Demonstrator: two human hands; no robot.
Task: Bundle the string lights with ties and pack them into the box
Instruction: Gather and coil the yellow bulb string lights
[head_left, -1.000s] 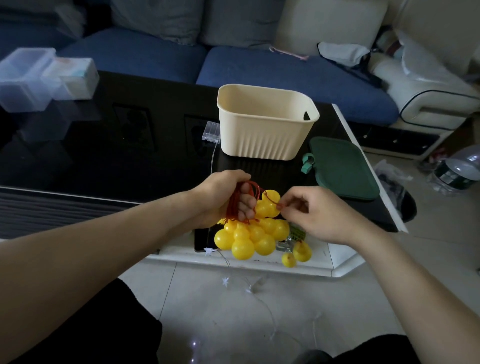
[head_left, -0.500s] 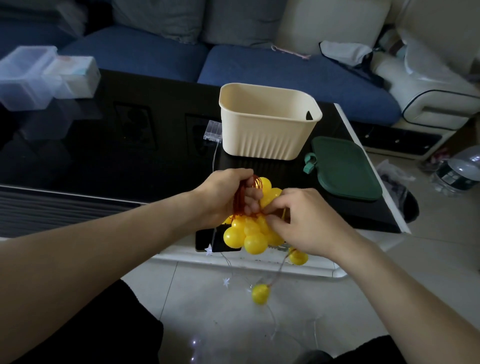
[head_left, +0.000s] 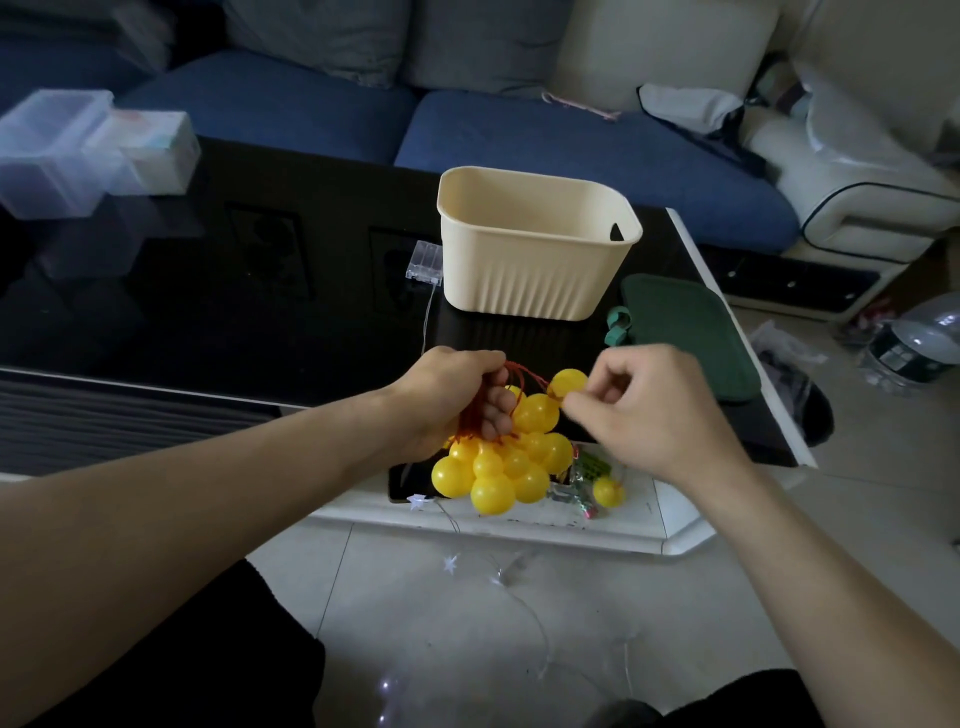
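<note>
Left hand (head_left: 457, 400) gripping red cord loops, yellow bulb cluster (head_left: 506, 462) hanging below at frame centre; right hand (head_left: 649, 410) pinching next bulb (head_left: 568, 383) just right, box (head_left: 530, 249) directly above.

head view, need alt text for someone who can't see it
A person's left hand grips red cords holding a cluster of yellow ball lights above a dark table's near edge, while the right hand pinches the cord by the topmost ball. Behind the hands stands an open cream box beside a green lid, with a blue sofa beyond.
</note>
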